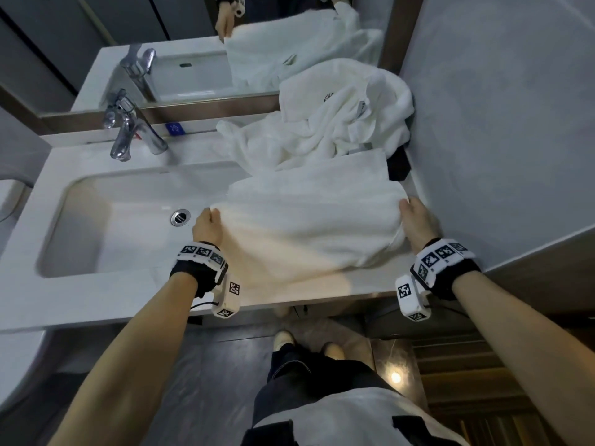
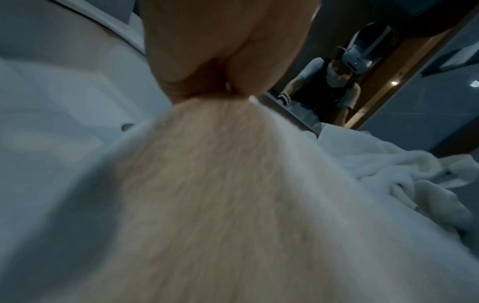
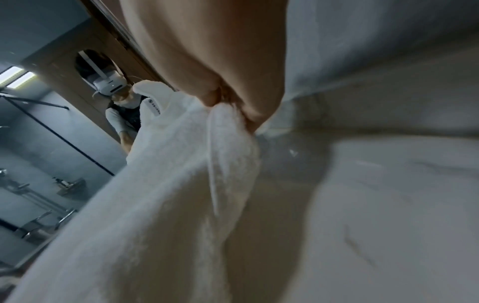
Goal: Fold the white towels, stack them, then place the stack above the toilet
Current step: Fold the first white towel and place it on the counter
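Centre frame, on counter (image 1: pixel 96 304): left hand (image 1: pixel 207 225) and right hand (image 1: pixel 418 220) each pinch towel (image 1: pixel 309 226) corner. Folding step; next, probably carry edge over, align corners. Crumpled pile (image 1: pixel 338 123) upper right waits.

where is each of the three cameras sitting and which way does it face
Head: on the head, looking down over the sink counter; both forearms, left hand and right hand gripping the towel, legs and shoes.
Left wrist: along the left hand towards the mirror; fingers pinching the towel.
Right wrist: along the right hand towards the mirror; fingers pinching the towel's edge.
Shared: both wrist views catch the person's reflection; all three show the towel.
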Tool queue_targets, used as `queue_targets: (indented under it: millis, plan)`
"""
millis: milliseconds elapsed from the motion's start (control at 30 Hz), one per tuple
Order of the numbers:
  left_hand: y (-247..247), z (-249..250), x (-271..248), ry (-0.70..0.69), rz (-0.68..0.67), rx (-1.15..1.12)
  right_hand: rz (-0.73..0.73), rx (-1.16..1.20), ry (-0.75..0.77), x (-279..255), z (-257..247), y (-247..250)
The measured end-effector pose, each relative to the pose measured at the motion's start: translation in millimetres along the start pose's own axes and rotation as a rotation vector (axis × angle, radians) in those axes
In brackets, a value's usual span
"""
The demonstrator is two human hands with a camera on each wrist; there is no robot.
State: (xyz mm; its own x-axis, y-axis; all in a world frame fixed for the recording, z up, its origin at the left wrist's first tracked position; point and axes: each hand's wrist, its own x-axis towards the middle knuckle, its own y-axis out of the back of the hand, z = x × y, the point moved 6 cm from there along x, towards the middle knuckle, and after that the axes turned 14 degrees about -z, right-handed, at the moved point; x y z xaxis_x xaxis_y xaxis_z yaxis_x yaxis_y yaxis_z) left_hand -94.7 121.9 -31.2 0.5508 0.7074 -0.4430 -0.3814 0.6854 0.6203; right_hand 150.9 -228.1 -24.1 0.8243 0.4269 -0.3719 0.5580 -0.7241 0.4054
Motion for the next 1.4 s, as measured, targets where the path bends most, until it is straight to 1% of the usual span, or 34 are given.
queue_targets:
  millis: [100, 167, 233, 300, 400, 533, 633, 767, 867, 900, 1000, 1033, 1067, 1133, 1200, 1233, 1300, 1400]
  plan:
    - [-15, -14, -4, 0.1, -0.144, 0.022, -0.138, -0.028, -0.07, -1, 6, -13]
    - [-22, -26, -8, 0.123, -0.22, 0.009, -0.207, -0.028, -0.131, -7, 18, -21]
    - [-25, -36, -11, 0.112, -0.238, -0.076, -0.212, -0.002, -0.178, -13, 35, -23]
    - [-24, -41, -18, 0.082, -0.241, -0.202, -0.178, 0.033, -0.219, -19, 50, -22]
    - [-22, -43, -27, 0.005, -0.296, -0.247, -0.162, 0.031, -0.249, -28, 62, -22]
    - [-19, -37, -32, -0.049, -0.252, -0.267, -0.093, -0.003, -0.246, -32, 67, -19]
    - [-24, -38, -34, -0.057, -0.281, -0.287, -0.072, -0.028, -0.305, -43, 75, -21]
    - [-32, -44, -39, -0.091, -0.316, -0.2, -0.103, 0.005, -0.338, -54, 81, -30]
    - [-28, -47, -40, -0.132, -0.264, -0.129, -0.071, 0.021, -0.282, -57, 71, -27]
    - [-23, -47, -39, -0.143, -0.237, -0.119, -0.071, 0.074, -0.25, -58, 66, -26]
    - [-10, -43, -34, -0.158, -0.144, -0.171, -0.062, 0.418, -0.127, -65, 53, -21]
    - [-5, -40, -33, -0.163, -0.112, -0.182, -0.037, 0.461, -0.099, -67, 48, -18]
    - [-2, -38, -32, -0.162, -0.082, -0.173, -0.008, 0.441, -0.079, -69, 44, -13]
    - [1, -35, -30, -0.135, -0.05, -0.108, 0.045, 0.265, -0.037, -73, 35, -6]
    - [-1, -36, -30, -0.08, -0.069, -0.034, 0.044, 0.07, 0.003, -77, 30, -4]
    - [-4, -39, -31, -0.043, -0.094, 0.014, 0.024, -0.015, 0.005, -78, 32, -6]
    - [-11, -48, -32, 0.04, -0.186, 0.13, -0.033, -0.15, -0.062, -80, 43, -8]
    - [-21, -69, -38, 0.145, -0.32, 0.205, -0.088, -0.212, -0.176, -87, 65, -11]
